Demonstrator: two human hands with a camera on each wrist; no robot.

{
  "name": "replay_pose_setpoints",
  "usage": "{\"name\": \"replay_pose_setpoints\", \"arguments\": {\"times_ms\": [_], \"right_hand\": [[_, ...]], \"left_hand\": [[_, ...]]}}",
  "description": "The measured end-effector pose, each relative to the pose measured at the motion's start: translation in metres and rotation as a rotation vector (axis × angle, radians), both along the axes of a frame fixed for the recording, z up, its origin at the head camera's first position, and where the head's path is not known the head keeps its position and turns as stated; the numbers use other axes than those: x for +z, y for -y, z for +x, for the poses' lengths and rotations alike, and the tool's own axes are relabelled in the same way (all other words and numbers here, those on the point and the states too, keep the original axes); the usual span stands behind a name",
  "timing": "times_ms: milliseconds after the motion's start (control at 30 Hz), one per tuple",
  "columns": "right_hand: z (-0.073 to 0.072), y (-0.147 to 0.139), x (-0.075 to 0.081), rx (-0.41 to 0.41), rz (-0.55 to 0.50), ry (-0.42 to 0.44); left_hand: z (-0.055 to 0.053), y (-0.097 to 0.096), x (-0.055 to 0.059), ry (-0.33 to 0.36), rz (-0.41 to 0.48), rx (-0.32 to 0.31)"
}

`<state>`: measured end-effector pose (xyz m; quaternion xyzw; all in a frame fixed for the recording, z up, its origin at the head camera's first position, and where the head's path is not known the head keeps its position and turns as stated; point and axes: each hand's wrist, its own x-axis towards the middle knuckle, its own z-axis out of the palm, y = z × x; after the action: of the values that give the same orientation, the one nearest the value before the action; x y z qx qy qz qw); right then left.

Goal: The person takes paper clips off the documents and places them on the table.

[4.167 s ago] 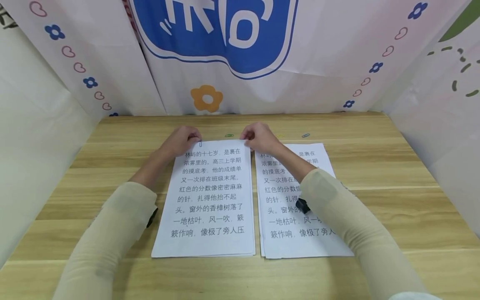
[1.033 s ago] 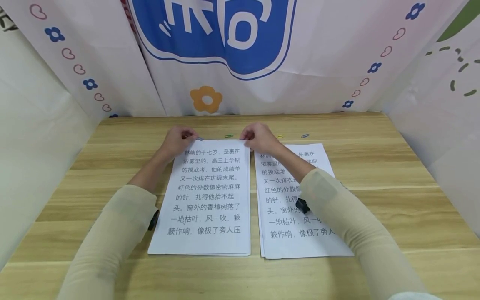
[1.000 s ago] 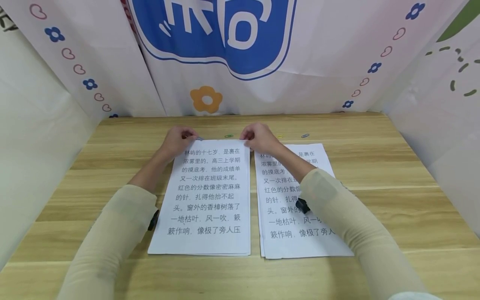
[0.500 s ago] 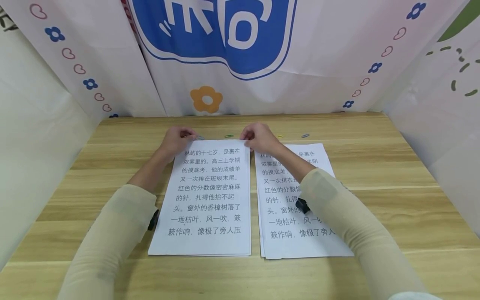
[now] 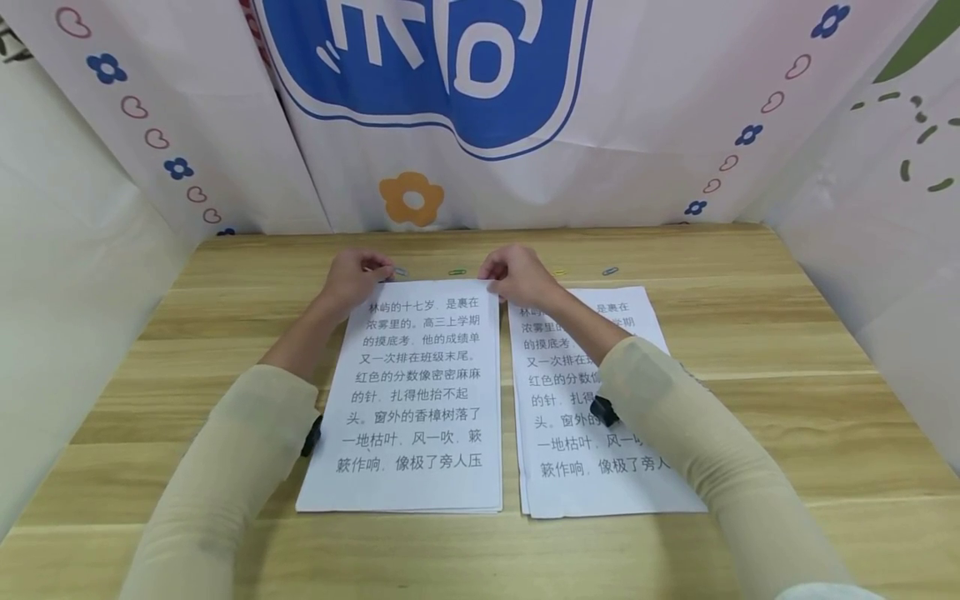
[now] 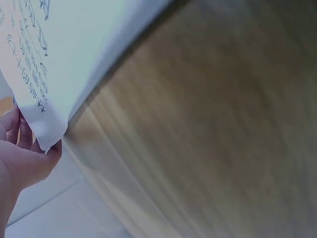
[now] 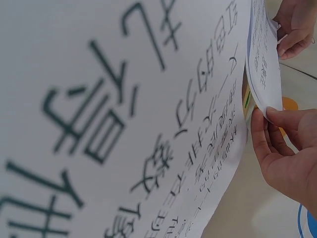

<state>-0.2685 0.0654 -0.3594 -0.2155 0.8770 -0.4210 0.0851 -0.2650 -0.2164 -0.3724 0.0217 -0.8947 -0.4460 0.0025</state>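
Observation:
A stack of printed sheets (image 5: 412,400) lies on the table in front of me, its top edge between my two hands. At its top left corner, my left hand (image 5: 356,277) pinches the paper with thumb and fingers. A pale blue paper clip (image 5: 401,272) shows at those fingertips, just beyond the top edge; whether the fingers touch it I cannot tell. My right hand (image 5: 519,273) pinches the top right corner, thumb on the print side, as the right wrist view shows. In the left wrist view the sheet corner (image 6: 47,131) lies against the left hand.
A second printed stack (image 5: 607,492) lies to the right, partly under my right forearm. Behind the stacks are a green paper clip (image 5: 457,272), a yellow paper clip (image 5: 559,272) and a blue paper clip (image 5: 611,271). A white printed backdrop (image 5: 630,192) stands behind the table (image 5: 765,333).
The pale blue clip, earlier upright over the stack's top left corner, now shows beyond the top edge. My left hand has shifted slightly left; the left stack moved slightly left too. The right hand stays.

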Motion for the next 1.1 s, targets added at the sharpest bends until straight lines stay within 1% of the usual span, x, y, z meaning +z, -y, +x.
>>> {"name": "replay_pose_setpoints", "arguments": {"times_ms": [133,300,500,833,967,1100], "right_hand": [[0.0,0.0,0.0,-0.001,-0.003,0.004],[0.0,-0.001,0.0,0.003,-0.008,0.013],[0.0,-0.001,0.0,0.0,0.005,0.006],[-0.003,0.0,-0.003,-0.002,-0.005,0.006],[-0.003,0.001,-0.002,-0.002,-0.002,0.013],[-0.003,0.001,-0.003,-0.003,-0.001,0.019]], "left_hand": [[-0.001,-0.002,-0.001,0.006,-0.001,0.028],[-0.004,-0.005,-0.004,0.024,-0.024,0.052],[-0.007,-0.005,-0.005,0.038,-0.04,0.063],[-0.01,-0.009,-0.007,0.069,-0.101,0.082],[-0.01,-0.01,-0.006,0.082,-0.137,0.091],[-0.01,-0.012,-0.005,0.07,-0.209,0.084]]}}
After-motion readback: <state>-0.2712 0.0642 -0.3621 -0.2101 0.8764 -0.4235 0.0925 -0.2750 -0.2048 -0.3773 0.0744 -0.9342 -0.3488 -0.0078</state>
